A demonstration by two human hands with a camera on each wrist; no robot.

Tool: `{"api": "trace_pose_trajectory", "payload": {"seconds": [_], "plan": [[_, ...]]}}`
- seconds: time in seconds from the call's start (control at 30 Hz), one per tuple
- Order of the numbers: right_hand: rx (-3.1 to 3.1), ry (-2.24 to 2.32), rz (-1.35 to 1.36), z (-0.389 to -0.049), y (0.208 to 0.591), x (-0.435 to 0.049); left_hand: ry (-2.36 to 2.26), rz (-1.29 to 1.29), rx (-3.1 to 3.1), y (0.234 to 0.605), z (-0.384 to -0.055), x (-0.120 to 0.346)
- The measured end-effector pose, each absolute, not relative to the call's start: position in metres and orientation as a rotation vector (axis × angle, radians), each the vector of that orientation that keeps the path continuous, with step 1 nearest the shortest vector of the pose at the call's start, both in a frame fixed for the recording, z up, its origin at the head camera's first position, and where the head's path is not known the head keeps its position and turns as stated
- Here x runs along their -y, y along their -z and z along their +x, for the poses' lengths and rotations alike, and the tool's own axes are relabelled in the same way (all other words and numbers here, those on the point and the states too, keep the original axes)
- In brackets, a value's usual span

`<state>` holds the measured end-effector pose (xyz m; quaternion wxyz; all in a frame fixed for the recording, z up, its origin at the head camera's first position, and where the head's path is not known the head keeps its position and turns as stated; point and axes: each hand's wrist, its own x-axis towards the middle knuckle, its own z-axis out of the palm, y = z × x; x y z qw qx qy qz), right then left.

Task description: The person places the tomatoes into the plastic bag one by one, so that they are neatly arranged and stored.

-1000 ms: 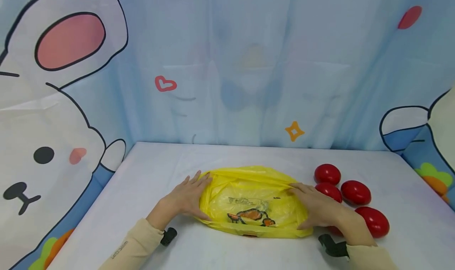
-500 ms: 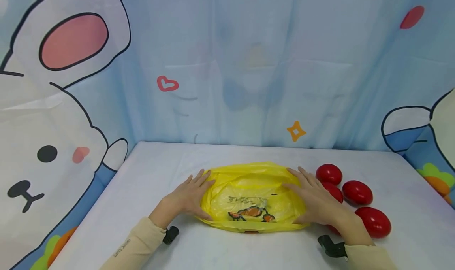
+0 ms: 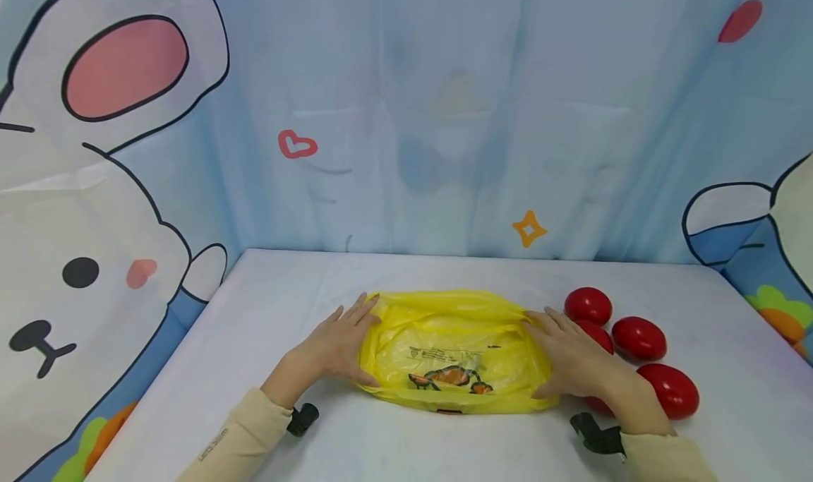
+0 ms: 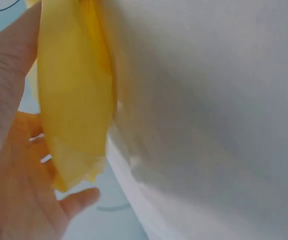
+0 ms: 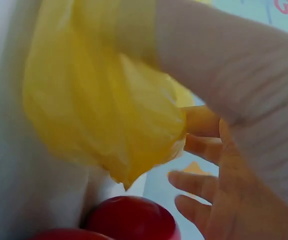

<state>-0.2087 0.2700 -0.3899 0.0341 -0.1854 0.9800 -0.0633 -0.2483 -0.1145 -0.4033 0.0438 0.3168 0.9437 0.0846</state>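
A yellow plastic bag (image 3: 454, 355) with printed text and an orange picture lies on the white table, its mouth spread wide. My left hand (image 3: 333, 344) touches the bag's left end, fingers straight and spread, thumb low at the front corner. At the right end rests my right hand (image 3: 574, 355), its fingers also spread along the edge. In the left wrist view, the yellow plastic (image 4: 74, 100) hangs between thumb and fingers. The right wrist view has the bag's bunched end (image 5: 104, 115) beside the palm, above a glossy red egg-shaped object (image 5: 134, 217).
Several glossy red egg-shaped objects (image 3: 639, 338) lie on the table right of the bag, some partly hidden behind my right hand. A blue cartoon curtain (image 3: 444, 115) hangs behind the white tabletop (image 3: 305, 277). Black wrist cameras (image 3: 303, 420) sit under both wrists.
My right hand reached further over the bag half a second ago and is now back at its right edge. The bag's right end has spread outward. My left hand stays nearly still.
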Motion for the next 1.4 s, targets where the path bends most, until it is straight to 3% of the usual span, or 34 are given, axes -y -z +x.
{"api": "trace_pose_trajectory", "payload": {"seconds": [0.23,0.5,1.4], "plan": [[-3.095,0.220,-0.749,-0.2086,0.3884,-0.2711,-0.359,1.131,-3.046,0.4047,-0.2491,0.1145],[-3.148,0.253,-0.814,-0.2070,0.3890,-0.2704,-0.448,1.122,-3.115,0.4064,-0.2507,0.1137],[-2.956,0.216,-0.467,-0.2099,0.3932,-0.2722,-0.247,0.759,-2.806,0.4120,-0.2578,0.1180]]}}
